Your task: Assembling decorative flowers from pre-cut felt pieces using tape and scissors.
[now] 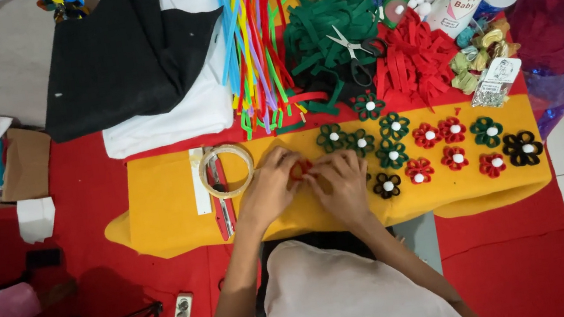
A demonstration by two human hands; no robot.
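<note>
Both hands meet over the yellow felt sheet point(172, 223). The left hand point(269, 189) and the right hand point(342, 183) are curled narrow, fingertips pinched together on a small red felt piece point(301, 168) held between them just above the sheet. Only a sliver of the piece shows; its full shape cannot be told, as the fingers cover most of it.

Left of the left hand, a roll of clear tape point(226, 171) lies on the sheet, over a red-handled cutter point(222, 208). Right of the right hand, finished felt flowers point(430, 135) in red, green and black, each with a white centre, lie in loose rows. One black flower point(386, 185) sits just beside the right hand.

Beyond the sheet lie a heap of green felt strips point(323, 33), scissors point(353, 51) on top of it, red felt strips point(416, 60) and a bundle of coloured pipe cleaners point(250, 36). All rests on red cloth point(88, 210) spread on the floor.
</note>
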